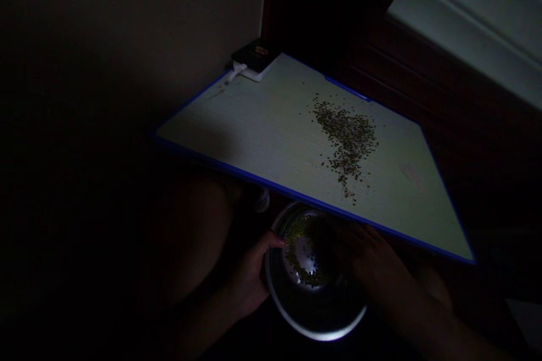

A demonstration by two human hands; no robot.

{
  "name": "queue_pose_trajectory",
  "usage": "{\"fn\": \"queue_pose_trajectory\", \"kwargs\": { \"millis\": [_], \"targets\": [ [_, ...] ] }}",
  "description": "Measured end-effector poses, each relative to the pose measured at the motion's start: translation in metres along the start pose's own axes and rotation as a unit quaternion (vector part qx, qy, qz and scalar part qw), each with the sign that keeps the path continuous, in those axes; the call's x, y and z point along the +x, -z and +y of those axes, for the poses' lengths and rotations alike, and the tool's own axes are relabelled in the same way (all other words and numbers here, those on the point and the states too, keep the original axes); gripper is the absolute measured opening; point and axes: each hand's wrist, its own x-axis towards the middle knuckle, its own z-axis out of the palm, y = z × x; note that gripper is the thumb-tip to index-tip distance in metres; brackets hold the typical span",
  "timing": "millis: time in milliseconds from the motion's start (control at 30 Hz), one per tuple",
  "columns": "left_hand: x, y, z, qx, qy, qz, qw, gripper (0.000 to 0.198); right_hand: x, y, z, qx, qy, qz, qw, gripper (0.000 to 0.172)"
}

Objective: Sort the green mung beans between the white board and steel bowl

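Note:
A steel bowl [315, 334] sits low in the dim foreground, below the board's near edge, with small green beans [296, 231] scattered over its inside. My left hand [254, 276] grips the bowl's rim from the left, fingertips hooked over the edge. My right hand [372, 265] spreads above the bowl in deep shadow, and its fingertips are hidden. A loose heap of the same small beans [347, 138] lies on a pale board with a blue edge [262, 130], just beyond the bowl.
The board tilts in view, its far corner against a beige wall [127, 39]. A black-and-white box with a white cable [254, 56] sits at that corner. Dark wooden furniture [423, 84] and a bright pale panel [470, 22] fill the right.

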Motion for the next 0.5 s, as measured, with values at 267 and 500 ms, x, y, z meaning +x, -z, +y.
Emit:
{"fn": "queue_pose_trajectory", "kwargs": {
  "millis": [267, 500],
  "targets": [
    [0.001, 0.002, 0.0, 0.009, 0.01, 0.012, 1.0, 0.021, 0.0, -0.007, -0.002, -0.016, -0.005, 0.008, 1.0, 0.03],
    [0.006, 0.008, -0.004, 0.01, -0.015, -0.018, 1.0, 0.019, 0.004, -0.01, -0.009, 0.023, -0.031, 0.028, 0.999, 0.03]
  ]
}}
